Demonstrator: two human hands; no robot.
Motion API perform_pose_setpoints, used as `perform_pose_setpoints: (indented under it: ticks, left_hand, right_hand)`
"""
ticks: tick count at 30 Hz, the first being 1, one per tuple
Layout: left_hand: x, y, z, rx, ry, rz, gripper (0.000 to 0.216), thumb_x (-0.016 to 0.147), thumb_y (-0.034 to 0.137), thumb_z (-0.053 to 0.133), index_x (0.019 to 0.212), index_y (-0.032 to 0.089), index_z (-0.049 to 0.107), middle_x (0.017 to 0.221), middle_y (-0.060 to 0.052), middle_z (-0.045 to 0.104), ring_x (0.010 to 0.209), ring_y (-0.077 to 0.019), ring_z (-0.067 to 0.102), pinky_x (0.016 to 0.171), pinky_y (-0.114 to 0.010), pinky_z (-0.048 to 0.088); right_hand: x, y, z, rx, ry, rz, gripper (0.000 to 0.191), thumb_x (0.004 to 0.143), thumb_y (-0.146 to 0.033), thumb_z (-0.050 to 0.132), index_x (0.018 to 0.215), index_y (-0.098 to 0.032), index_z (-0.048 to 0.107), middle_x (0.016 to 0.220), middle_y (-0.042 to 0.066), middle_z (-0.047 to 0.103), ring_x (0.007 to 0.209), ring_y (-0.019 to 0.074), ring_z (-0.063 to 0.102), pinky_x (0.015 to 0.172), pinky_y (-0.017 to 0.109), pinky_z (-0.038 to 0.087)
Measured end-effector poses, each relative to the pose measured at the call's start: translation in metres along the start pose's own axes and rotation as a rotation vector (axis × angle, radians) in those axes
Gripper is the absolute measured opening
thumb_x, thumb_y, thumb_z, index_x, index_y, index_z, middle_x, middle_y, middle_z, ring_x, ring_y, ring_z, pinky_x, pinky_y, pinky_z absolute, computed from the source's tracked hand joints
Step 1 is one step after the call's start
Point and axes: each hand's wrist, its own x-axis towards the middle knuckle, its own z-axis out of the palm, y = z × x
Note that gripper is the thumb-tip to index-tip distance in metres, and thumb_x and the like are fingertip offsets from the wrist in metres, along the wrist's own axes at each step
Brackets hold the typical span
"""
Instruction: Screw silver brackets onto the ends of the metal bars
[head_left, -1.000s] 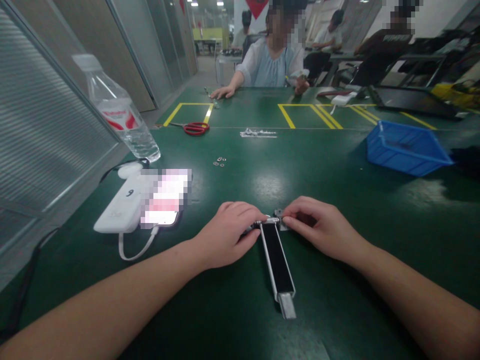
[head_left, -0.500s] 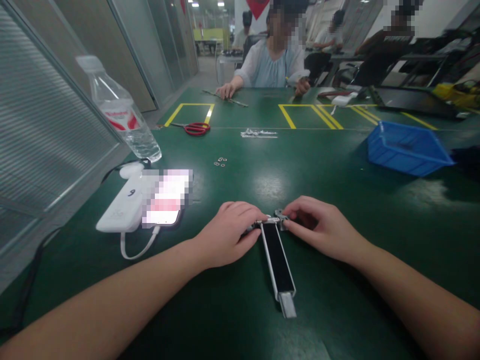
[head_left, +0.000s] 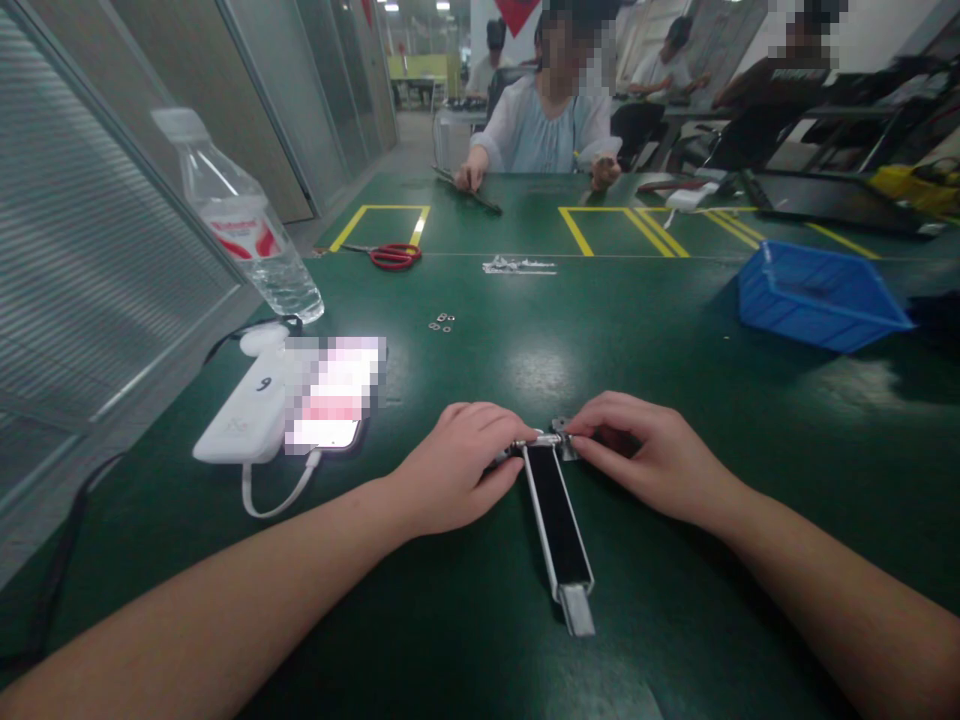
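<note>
A long flat bar (head_left: 559,520) with a black face, pale metal edges and a silver tab at its near end lies on the green table. Across its far end runs a small metal rod fitting (head_left: 541,439). My left hand (head_left: 457,465) is closed on the left end of that fitting, thumb and fingers pinching it. On the other side, my right hand (head_left: 641,450) pinches at the fitting's right end, beside a small metal bracket (head_left: 564,440). The fingers hide part of the metal pieces.
Several small metal rings (head_left: 442,322) and a bunch of thin metal parts (head_left: 517,266) lie farther back. Red-handled scissors (head_left: 395,256), a water bottle (head_left: 251,225), a white power bank (head_left: 251,410) and a phone (head_left: 337,395) are leftward. A blue bin (head_left: 821,300) stands right. A person (head_left: 544,130) sits opposite.
My right fingertips have shifted slightly at the fitting's right end, while my left hand keeps its place. Across the table, the person's hand has moved and turned a thin strip.
</note>
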Motion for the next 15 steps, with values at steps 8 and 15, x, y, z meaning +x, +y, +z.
perform_pose_setpoints:
  ticks: [8,15]
  left_hand:
    - [0.0003,0.0006,-0.0002,0.003,-0.002,-0.001,0.023,0.091,0.017,0.047,0.112,0.020,0.056,0.114,-0.006,0.065,0.112,-0.0225,0.055,0.096,-0.044,0.037]
    - [0.0002,0.0007,-0.0002,0.011,-0.007,-0.005,0.023,0.090,0.016,0.048,0.112,0.020,0.056,0.114,-0.006,0.065,0.112,-0.0226,0.055,0.096,-0.044,0.037]
  right_hand:
    - [-0.0005,0.0015,0.0008,0.007,-0.011,0.034,0.012,0.088,-0.023,0.057,0.087,-0.020,0.069,0.082,0.005,0.067,0.069,0.0155,0.060,0.059,0.029,0.048]
    - [-0.0004,0.0034,0.0016,-0.002,-0.024,0.044,0.015,0.090,-0.024,0.055,0.087,-0.019,0.069,0.084,0.006,0.068,0.074,0.0171,0.063,0.064,0.031,0.049]
